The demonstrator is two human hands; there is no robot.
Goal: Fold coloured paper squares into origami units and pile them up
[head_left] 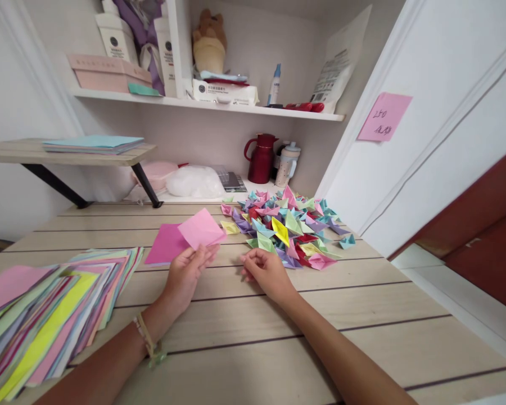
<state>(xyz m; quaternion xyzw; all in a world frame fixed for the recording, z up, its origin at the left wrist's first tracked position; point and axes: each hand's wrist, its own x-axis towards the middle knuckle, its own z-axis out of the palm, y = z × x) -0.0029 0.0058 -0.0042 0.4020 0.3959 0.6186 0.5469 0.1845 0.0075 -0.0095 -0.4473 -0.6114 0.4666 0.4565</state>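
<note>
My left hand (186, 275) is closed on a light pink sheet of paper (201, 226), pinched at its lower edge and held tilted above the table. Faint crease lines seem to cross the sheet. Behind and to its left, a magenta sheet (164, 244) lies flat on the table. My right hand (263, 273) hovers apart from the pink sheet, its fingers curled in loosely and nothing visible in them. Just beyond it spreads a heap of small folded paper boats (293, 222) in many colours, among them a bright yellow boat (280, 231).
Fanned stacks of coloured paper (63, 315) cover the table's left side. A small raised shelf (8, 151) on black legs bears blue sheets (93, 143). Along the back stand a red jug (261, 158), a tumbler (287, 164) and a white plastic bag (194, 181).
</note>
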